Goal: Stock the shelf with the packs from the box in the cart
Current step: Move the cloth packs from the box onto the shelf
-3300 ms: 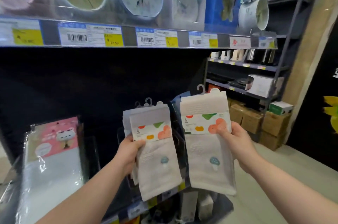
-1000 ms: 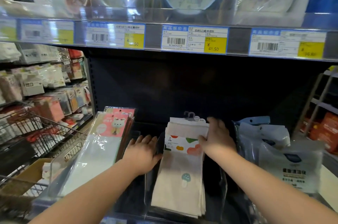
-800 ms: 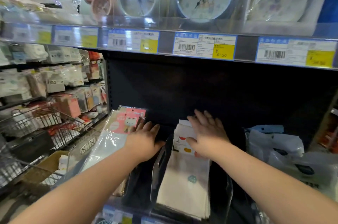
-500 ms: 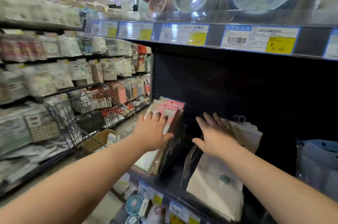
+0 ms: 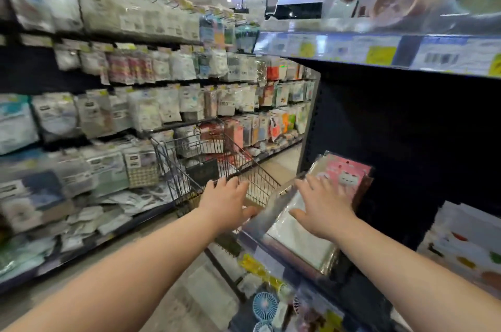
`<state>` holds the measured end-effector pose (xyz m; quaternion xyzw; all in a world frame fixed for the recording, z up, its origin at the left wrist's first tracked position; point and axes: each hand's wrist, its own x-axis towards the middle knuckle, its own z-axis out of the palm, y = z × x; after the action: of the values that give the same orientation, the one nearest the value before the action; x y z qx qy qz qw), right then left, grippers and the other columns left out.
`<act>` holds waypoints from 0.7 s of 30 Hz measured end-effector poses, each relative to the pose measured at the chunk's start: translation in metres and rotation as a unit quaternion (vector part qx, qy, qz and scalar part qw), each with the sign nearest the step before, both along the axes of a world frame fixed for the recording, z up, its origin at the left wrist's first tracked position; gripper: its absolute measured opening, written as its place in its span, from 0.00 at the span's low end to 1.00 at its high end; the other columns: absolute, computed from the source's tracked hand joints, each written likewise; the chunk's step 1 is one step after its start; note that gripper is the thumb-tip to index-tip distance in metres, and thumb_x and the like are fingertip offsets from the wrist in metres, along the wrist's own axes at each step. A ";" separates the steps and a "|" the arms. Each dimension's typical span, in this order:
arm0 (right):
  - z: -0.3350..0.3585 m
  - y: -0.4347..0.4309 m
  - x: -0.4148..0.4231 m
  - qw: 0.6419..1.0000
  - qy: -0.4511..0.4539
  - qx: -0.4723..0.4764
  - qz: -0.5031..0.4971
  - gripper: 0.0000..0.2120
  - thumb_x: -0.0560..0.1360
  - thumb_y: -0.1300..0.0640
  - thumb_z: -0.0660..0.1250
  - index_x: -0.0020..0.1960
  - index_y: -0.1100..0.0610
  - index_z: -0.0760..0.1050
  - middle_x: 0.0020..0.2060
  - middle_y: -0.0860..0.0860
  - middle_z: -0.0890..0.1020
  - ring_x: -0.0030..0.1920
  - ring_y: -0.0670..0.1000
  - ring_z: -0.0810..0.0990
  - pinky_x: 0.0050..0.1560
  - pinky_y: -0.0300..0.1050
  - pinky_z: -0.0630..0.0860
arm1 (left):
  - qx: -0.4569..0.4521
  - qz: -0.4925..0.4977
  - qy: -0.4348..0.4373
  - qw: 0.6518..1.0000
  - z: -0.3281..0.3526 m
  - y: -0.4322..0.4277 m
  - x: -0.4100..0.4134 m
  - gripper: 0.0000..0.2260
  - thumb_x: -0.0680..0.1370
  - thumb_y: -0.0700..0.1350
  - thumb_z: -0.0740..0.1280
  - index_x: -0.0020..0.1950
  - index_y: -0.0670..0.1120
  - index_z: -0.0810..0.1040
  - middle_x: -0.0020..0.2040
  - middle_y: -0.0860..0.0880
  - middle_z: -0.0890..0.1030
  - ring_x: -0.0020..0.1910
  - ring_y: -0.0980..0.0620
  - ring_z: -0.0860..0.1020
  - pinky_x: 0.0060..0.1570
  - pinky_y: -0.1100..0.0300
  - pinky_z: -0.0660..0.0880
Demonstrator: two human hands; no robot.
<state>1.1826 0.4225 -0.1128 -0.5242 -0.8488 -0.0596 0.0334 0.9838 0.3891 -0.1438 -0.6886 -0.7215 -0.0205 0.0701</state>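
The grey towel packs with the fruit-print bands (image 5: 466,247) lie on the dark shelf at the far right edge, partly cut off. My right hand (image 5: 324,205) hovers with spread fingers over the pink cat-print packs (image 5: 344,174) in their clear holder; it holds nothing. My left hand (image 5: 225,201) is also spread and empty, reaching out in front of the wire cart (image 5: 206,166) in the aisle. A bit of brown cardboard shows behind my left hand; the box itself I cannot make out. The view is blurred.
The shelf above (image 5: 379,52) carries price labels and boxed clocks. A long rack of hanging packs (image 5: 122,104) lines the left side of the aisle. Small blue fans (image 5: 264,304) sit on the shelf below. Bare floor runs between cart and shelf.
I put both bundles of grey packs on the shelf and let go. My view has swung left toward the cart, and both empty hands have moved left with it.
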 end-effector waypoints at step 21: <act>-0.078 0.057 -0.305 0.992 -0.034 -0.116 0.028 0.33 0.76 0.39 0.59 0.76 0.50 0.54 0.74 0.51 0.62 0.74 0.57 0.60 0.73 0.62 0.59 | -0.085 0.087 -0.023 0.992 -0.073 0.013 -0.300 0.33 0.78 0.65 0.53 0.77 0.48 0.54 0.76 0.46 0.59 0.75 0.41 0.55 0.72 0.41 0.56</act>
<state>0.8773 0.4795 -0.1913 -0.4981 -0.8651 0.0229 -0.0549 0.6834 0.4024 -0.2173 -0.6257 -0.7794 0.0308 -0.0040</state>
